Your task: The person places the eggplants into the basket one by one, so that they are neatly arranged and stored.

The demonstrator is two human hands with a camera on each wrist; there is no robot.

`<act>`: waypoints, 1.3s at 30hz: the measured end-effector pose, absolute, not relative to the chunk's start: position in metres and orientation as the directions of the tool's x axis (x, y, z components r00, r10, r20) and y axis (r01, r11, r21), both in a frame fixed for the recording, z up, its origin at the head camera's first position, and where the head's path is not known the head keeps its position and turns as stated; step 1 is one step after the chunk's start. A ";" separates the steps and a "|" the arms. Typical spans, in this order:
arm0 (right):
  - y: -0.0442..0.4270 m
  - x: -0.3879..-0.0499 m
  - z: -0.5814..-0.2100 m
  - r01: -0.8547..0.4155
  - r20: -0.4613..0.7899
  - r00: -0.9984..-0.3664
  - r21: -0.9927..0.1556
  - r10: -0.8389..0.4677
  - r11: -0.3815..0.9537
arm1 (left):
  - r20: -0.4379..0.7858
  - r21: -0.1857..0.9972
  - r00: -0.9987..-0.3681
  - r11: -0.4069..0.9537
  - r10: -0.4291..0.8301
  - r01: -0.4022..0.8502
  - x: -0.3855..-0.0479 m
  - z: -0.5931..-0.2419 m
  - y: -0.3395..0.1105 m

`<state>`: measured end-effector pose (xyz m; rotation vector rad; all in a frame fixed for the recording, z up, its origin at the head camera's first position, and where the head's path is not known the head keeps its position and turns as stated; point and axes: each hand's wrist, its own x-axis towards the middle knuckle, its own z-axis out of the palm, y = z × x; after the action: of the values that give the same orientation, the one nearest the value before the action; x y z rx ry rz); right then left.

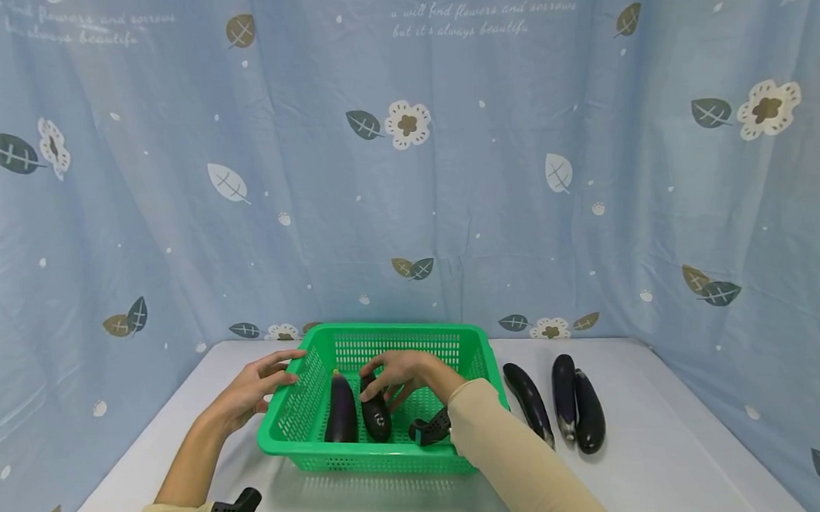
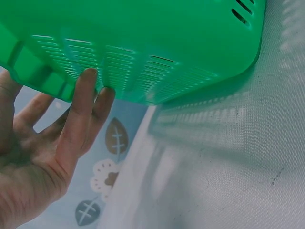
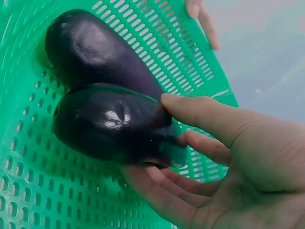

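Observation:
A green plastic basket (image 1: 392, 446) stands on the white table with two dark purple eggplants inside. My right hand (image 1: 405, 371) reaches into it and holds one eggplant (image 1: 377, 418) near its upper end. In the right wrist view, the thumb lies on top of this eggplant (image 3: 109, 124) and fingers curl beneath it. The other eggplant (image 1: 341, 410) lies close by on the left, untouched by the hand. At the basket's left side, my left hand (image 1: 250, 386) touches the wall with extended fingers; in the left wrist view, fingertips (image 2: 87, 76) meet the slotted outside.
On the table (image 1: 642, 429) right of the basket lie three more eggplants: one (image 1: 529, 404) near the basket, then a pair (image 1: 565, 399) side by side. A blue curtain (image 1: 407, 194) with leaves and flowers hangs behind and along both sides.

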<state>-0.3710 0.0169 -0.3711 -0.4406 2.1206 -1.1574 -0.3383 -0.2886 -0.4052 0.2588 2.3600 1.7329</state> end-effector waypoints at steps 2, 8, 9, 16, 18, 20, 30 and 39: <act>0.017 -0.371 -0.371 0.024 -0.397 -0.717 -0.836 -0.573 0.549 | -0.057 0.955 -0.964 0.297 0.258 0.023 -0.338 -0.405 -0.288; 0.018 -0.371 -0.369 0.066 -0.406 -0.709 -0.852 -0.576 0.520 | -0.057 0.956 -0.966 0.293 0.251 0.020 -0.339 -0.405 -0.287; 0.018 -0.370 -0.368 0.076 -0.409 -0.705 -0.856 -0.579 0.512 | -0.057 0.955 -0.967 0.295 0.249 0.019 -0.339 -0.405 -0.287; 0.018 -0.369 -0.367 0.089 -0.427 -0.673 -0.858 -0.604 0.506 | -0.058 0.952 -0.966 0.304 0.250 0.022 -0.338 -0.404 -0.287; 0.018 -0.369 -0.367 0.091 -0.431 -0.666 -0.857 -0.608 0.508 | -0.059 0.952 -0.967 0.307 0.250 0.021 -0.338 -0.403 -0.287; 0.018 -0.369 -0.367 0.096 -0.438 -0.660 -0.855 -0.611 0.510 | -0.062 0.951 -0.967 0.309 0.247 0.018 -0.337 -0.403 -0.288; 0.018 -0.365 -0.366 0.111 -0.466 -0.634 -0.845 -0.617 0.524 | -0.070 0.953 -0.967 0.302 0.244 0.007 -0.336 -0.403 -0.287; 0.023 -0.362 -0.362 0.100 -0.451 -0.640 -0.851 -0.621 0.515 | -0.062 0.953 -0.966 0.302 0.251 0.017 -0.338 -0.403 -0.286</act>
<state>-0.3624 0.0230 -0.3619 -0.4258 1.9787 -1.1766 -0.3377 -0.2864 -0.4032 0.2468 2.3671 1.7284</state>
